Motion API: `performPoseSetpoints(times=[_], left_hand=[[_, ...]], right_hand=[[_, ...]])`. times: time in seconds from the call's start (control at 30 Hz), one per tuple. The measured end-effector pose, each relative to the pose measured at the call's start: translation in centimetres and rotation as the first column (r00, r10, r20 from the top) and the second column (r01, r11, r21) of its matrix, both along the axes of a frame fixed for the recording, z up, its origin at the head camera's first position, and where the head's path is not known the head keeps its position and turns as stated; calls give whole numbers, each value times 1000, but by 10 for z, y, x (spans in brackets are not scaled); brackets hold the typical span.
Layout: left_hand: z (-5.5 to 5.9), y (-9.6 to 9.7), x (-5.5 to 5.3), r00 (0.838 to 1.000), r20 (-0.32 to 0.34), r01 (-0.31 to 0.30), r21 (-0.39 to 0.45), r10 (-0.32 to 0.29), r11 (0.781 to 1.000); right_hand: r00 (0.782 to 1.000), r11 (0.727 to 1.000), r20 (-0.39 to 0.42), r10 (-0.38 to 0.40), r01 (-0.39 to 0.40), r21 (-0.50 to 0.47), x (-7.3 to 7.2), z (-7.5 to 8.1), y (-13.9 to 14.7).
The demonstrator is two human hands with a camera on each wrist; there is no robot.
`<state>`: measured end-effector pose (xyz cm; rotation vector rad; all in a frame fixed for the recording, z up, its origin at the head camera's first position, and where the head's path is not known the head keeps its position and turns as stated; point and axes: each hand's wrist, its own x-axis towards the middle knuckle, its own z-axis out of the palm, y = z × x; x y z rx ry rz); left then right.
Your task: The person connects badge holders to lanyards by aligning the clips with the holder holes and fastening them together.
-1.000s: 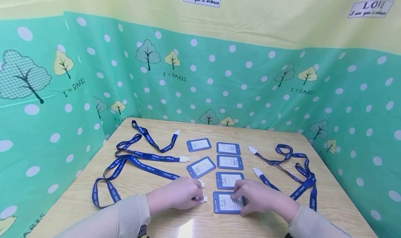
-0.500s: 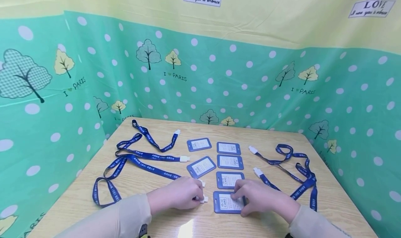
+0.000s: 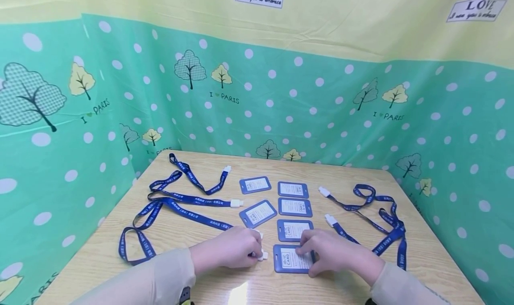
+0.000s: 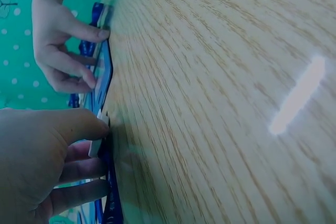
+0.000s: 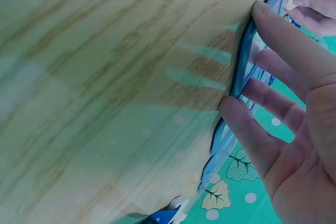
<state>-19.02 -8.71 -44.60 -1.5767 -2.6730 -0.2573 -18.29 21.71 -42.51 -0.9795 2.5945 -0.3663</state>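
Operator: Where do things stand?

Spotter: Your left hand [image 3: 230, 248] pinches a small white plastic clip [image 3: 263, 255], fingers clamped on it. Your right hand [image 3: 331, 252] grips the three-o'clock end of a flat, blue-framed rectangular card holder [image 3: 286, 259], thumb at its edge, fingers over its face. That holder is near five o'clock on the pale wood-grain counter [image 3: 213, 289]; the clip is just beside it, apart, at nine.

Operator: What might spoil it?

Spotter: Skew, I'd judge. You hold one end only, so a push at the far end could swing it into the matching blue-framed neighbour [image 3: 295, 230] at twelve o'clock.

Operator: And the left side?

Spotter: Snagging. A second white clip [image 3: 261, 236] peeks past your knuckles at twelve, and a printed navy fabric strap [image 3: 196, 216] runs from your hand toward ten, overlapping others; a long pull could drag them along. Your fingers also hide much of the pinched clip, so I can't tell its angle; a twisted one might slip.
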Motion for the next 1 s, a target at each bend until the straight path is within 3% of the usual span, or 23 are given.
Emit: performPoseSetpoints(times=[0.3,1.0], left_hand=[[3,3,1,1000,31,-5,-12,5,1000],[0,10,1,999,11,35,10,-35,999]], right_hand=[[1000,1000,5,-8,8,7,-1,1,0],[1000,1000,2,-5,5,3,-1,-2,0]])
